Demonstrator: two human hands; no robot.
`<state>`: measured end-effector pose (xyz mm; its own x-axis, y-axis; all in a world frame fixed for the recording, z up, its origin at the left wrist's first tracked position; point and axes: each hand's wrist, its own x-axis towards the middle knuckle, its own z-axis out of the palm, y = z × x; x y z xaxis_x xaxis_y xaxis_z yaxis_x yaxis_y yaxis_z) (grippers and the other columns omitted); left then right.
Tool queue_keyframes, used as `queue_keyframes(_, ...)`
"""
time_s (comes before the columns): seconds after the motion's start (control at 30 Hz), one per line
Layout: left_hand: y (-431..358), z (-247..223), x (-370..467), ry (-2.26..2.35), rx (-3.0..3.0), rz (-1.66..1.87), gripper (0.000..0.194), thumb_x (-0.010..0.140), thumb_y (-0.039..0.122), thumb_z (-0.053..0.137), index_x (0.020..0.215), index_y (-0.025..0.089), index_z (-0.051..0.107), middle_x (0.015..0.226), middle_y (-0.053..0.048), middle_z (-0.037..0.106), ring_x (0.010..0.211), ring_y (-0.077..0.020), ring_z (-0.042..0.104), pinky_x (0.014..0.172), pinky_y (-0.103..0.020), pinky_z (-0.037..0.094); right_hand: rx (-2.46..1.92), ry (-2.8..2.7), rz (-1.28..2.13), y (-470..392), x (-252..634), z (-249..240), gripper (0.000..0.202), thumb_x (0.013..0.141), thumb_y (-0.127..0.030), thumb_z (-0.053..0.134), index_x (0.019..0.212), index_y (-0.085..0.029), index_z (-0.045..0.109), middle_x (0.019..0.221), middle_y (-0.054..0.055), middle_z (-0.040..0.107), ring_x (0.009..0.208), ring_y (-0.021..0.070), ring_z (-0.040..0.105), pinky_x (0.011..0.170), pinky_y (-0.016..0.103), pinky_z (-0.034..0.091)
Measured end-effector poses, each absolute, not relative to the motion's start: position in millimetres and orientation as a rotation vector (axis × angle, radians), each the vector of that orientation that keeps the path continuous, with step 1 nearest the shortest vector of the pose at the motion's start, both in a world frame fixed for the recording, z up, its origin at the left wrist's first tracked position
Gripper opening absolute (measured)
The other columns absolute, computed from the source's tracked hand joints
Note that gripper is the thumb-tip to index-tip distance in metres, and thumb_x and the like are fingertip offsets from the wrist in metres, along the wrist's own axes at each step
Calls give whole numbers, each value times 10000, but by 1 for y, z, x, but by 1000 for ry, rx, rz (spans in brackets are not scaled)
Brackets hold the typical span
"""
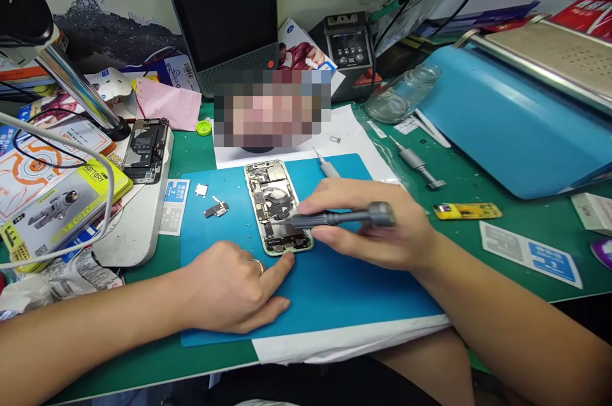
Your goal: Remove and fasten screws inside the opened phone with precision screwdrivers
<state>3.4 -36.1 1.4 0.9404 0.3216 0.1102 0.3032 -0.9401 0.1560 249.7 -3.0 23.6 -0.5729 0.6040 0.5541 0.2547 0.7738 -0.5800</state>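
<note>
An opened phone [278,202] with its inner parts bare lies on the blue mat [220,183]. My left hand [239,285] rests at its lower end, index finger stretched to the phone's bottom edge and thumb apart. In my right hand [377,221] a dark brush-like tool [335,219] is gripped between thumb and fingers, its blurred tip over the phone's lower right part. A small metal shield [201,190] and a bracket piece [217,207] lie left of the phone. Behind my right hand, part of a grey screwdriver [327,166] shows.
Another screwdriver [415,161] and a yellow tool [467,211] lie on the right. A glass jar [404,94] stands behind them. On the left are another opened phone [146,150], battery boxes [62,202] and a lamp pole [79,84]. A screen device [227,11] stands at the back.
</note>
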Motion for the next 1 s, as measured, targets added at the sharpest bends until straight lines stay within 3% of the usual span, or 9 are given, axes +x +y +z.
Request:
queue_keyframes(0.3,-37,1,4,489,2968,192,461,1048,360,387,1324,9,502,613,-17,667,483,-201,635,425,-325,408,-574,-2329,640,-2,241,18,95,944,-204,661,1038,-205,664,887,40,772,835,141,737,764,238,589)
queue_keyframes(0.7,-37,0,3,479,2948,181,511,1058,427,372,1333,17,502,592,-9,655,473,-204,623,411,-325,421,-583,-2414,706,1,242,15,122,990,-274,614,1067,-197,669,922,57,779,874,156,746,805,262,593)
queue_keyframes(0.87,-33,3,1,500,2795,674,300,1030,325,442,1087,109,643,548,26,598,436,-145,564,421,-272,378,-660,-2267,699,-1,247,18,103,968,-260,642,1062,-223,665,942,40,779,857,150,743,755,252,593)
queue_keyframes(1.0,-22,6,-1,872,2420,1045,170,960,290,618,837,175,642,481,97,440,397,-64,419,444,-212,317,-842,-1984,629,-3,252,18,107,956,-368,652,996,-268,651,896,39,751,775,185,732,696,311,610)
